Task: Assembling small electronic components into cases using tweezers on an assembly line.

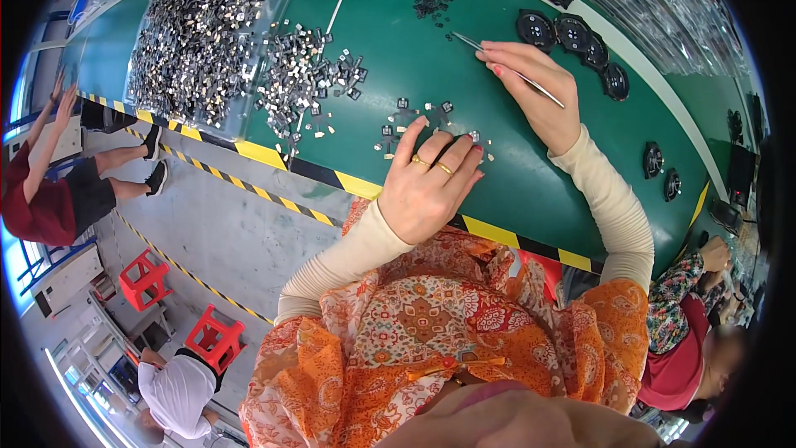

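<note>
My right hand is closed round a pair of metal tweezers. Their tip points to the far left, just short of a scatter of tiny black pieces on the green table. Nearer to me, my left hand rests with fingers apart at a few loose small black components. Its fingertips touch or cover some of them, so I cannot see what lies right beneath. More black components with pale tabs form a heap to the left.
A clear plastic bag or tray full of components lies at the far left. Round black watch-like cases stand along the far right, with two more nearer. Striped tape marks the table edge. Other people and red stools are nearby.
</note>
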`<state>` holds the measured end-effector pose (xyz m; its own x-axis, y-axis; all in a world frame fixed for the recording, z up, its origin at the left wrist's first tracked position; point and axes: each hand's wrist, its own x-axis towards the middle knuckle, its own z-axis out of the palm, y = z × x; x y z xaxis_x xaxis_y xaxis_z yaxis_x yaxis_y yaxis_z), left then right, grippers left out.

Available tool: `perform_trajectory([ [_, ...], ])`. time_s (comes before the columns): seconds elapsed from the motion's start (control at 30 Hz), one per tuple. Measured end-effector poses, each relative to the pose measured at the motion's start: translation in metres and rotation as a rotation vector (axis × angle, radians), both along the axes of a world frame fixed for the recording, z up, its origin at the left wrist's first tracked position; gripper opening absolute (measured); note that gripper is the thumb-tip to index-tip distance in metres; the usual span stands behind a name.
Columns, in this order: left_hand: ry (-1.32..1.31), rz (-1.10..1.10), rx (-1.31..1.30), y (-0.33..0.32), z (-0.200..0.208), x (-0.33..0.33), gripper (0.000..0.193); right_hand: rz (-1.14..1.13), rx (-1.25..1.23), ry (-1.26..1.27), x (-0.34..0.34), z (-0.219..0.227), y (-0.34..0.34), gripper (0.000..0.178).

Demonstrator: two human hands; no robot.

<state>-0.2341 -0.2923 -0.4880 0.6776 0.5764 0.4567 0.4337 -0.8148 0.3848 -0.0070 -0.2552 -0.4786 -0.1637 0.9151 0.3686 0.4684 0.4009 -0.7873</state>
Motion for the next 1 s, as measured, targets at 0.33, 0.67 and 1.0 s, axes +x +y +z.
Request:
perform_trajectory([
  [0.33, 0.002, 0.038, 0.025, 0.000, 0.000, -0.001, 0.028, 0.345, 0.181, -0.216, 0.021, 0.013, -0.071, 0.029],
  [0.67, 0.052, 0.051, 0.036, -0.001, 0.003, -0.001, 0.029, 0.366, 0.242, -0.234, 0.022, 0.004, -0.080, 0.030],
  [1.0, 0.042, 0.004, 0.073, 0.001, 0.004, -0.001, 0.028, 0.320, 0.199, -0.250, 0.015, 0.005, -0.084, 0.030],
])
